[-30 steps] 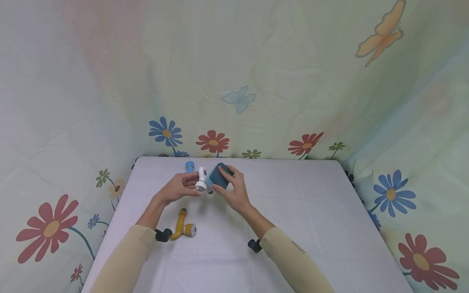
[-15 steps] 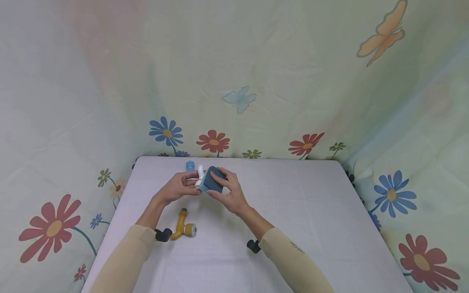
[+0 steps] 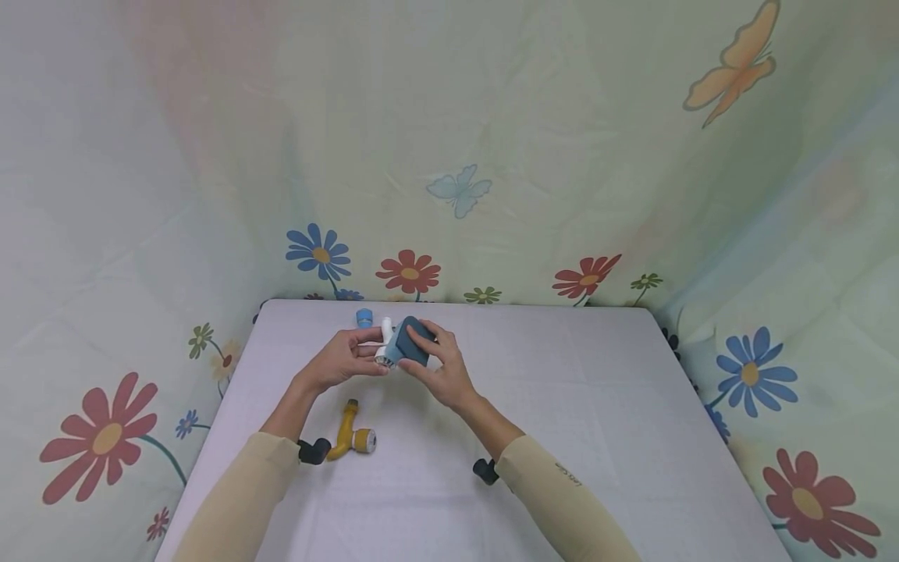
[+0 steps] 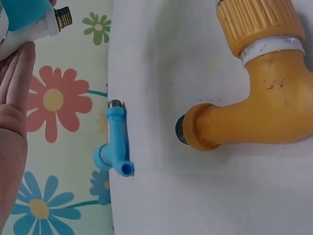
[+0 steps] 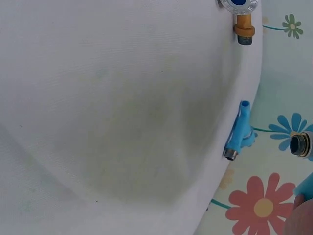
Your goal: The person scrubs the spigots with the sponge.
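Note:
In the head view my left hand holds a white tap above the far left part of the table, fingers behind it and thumb below. My right hand grips a two-tone blue sponge, its lighter side against the tap's right side and covering part of it. The left wrist view catches the tap's threaded brass end sticking out past the teal sponge. At the right wrist view's edge show the same threaded end and a bit of the sponge.
A yellow tap lies on the white-covered table, close to the left forearm. Farther back, behind the left hand, is a light blue tap near the table's far edge. A flower-patterned curtain surrounds the table.
My right hand has brought the sponge left onto the white tap, then tilted it slightly back to the right. The left hand stays nearly in place. The yellow and blue taps have not moved.

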`<state>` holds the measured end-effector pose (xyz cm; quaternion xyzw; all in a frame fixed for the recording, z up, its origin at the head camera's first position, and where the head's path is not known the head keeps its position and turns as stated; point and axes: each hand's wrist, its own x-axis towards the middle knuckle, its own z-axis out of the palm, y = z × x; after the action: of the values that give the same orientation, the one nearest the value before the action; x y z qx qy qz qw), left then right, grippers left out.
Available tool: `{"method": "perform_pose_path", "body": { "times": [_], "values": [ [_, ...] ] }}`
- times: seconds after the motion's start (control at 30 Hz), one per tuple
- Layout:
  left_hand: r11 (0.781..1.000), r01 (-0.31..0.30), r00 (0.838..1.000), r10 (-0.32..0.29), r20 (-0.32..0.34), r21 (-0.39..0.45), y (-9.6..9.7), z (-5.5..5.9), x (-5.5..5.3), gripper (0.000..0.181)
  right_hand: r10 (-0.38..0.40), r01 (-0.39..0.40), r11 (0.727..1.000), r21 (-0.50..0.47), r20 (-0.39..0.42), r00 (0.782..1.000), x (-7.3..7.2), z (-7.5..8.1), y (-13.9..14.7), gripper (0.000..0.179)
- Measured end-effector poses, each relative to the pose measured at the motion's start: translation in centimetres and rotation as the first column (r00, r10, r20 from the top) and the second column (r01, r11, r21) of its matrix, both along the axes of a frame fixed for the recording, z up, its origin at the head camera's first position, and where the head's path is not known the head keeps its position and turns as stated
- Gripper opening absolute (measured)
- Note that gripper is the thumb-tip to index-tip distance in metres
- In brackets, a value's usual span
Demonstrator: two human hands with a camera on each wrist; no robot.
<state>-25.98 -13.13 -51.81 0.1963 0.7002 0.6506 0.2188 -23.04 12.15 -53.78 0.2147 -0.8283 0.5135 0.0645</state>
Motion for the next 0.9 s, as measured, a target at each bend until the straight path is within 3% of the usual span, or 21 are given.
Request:
{"method": "perform_pose_path", "body": {
  "times": [0.5, 0.7, 0.9],
  "values": [
    [1.000, 0.000, 1.000, 0.000, 0.003, 0.029, 0.29, 0.54, 0.18, 0.086, -0.084, 0.082, 0.996, 0.045, 0.046, 0.995, -0.46, -0.03, 0.11, 0.063],
    [0.999, -0.032, 0.999, 0.032, -0.022, 0.025, 0.10, 0.71, 0.10, 0.085, -0.126, 0.120, 0.990, 0.077, 0.080, 0.989, -0.46, -0.39, 0.15, 0.064],
    [0.999, -0.040, 0.999, 0.040, -0.020, 0.018, 0.01, 0.62, 0.07, 0.084, -0.156, 0.150, 0.982, 0.114, 0.054, 0.986, -0.25, -0.54, 0.17, 0.066]
  ]
}}
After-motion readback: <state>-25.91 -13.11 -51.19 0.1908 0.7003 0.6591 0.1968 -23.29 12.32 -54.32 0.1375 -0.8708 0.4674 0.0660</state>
